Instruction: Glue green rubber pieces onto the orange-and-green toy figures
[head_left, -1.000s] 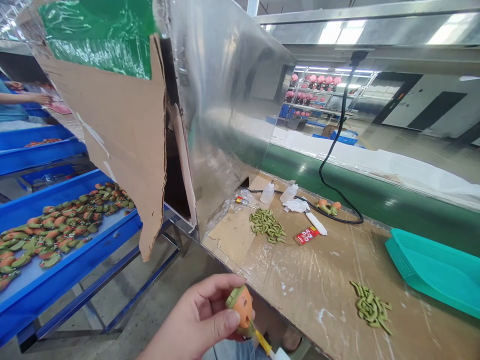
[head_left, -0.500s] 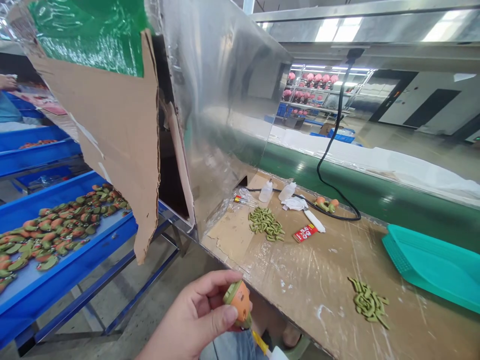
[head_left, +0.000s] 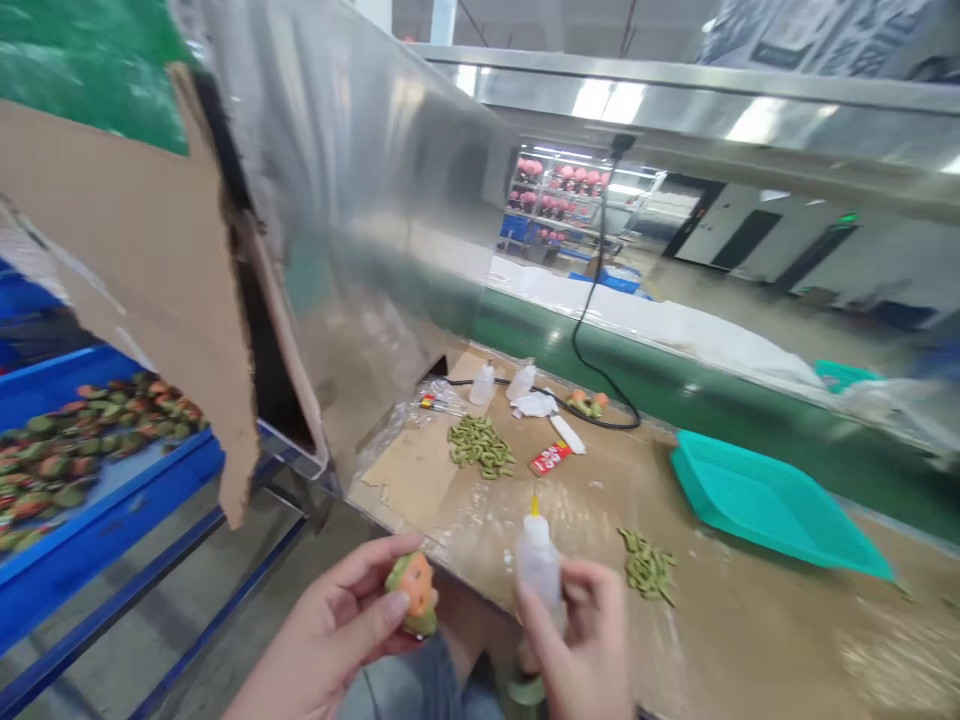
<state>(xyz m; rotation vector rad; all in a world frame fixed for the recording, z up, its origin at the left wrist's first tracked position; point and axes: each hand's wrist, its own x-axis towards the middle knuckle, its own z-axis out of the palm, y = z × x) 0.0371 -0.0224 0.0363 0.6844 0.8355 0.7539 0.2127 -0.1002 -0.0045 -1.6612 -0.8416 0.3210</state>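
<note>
From the head camera: the left hand (head_left: 341,620) is closed around a small orange and green figure (head_left: 415,588), pinched between thumb and fingers in front of the near edge of the desk (head_left: 585,500). The figure lies at the fingertips, on the side facing the right hand (head_left: 581,625). The right hand is wrapped around a clear squeeze bottle (head_left: 538,560), held nearly upright with its yellow tip pointing up. Figure and bottle are apart, with a gap between the two hands.

Beyond the hands, a heap of green curled pieces (head_left: 480,446) lies on the desk, and a smaller pile of similar pieces (head_left: 649,568) lies to the right of the bottle. Between the piles and farther back are a red packet (head_left: 550,458) and a white tube (head_left: 568,434). Two more clear bottles, a crumpled white tissue (head_left: 534,404) and a black cable (head_left: 600,268) are behind. A teal tray (head_left: 780,505) sits at the right. At the far left, a blue bin (head_left: 112,520) holds many orange and green pieces.
</note>
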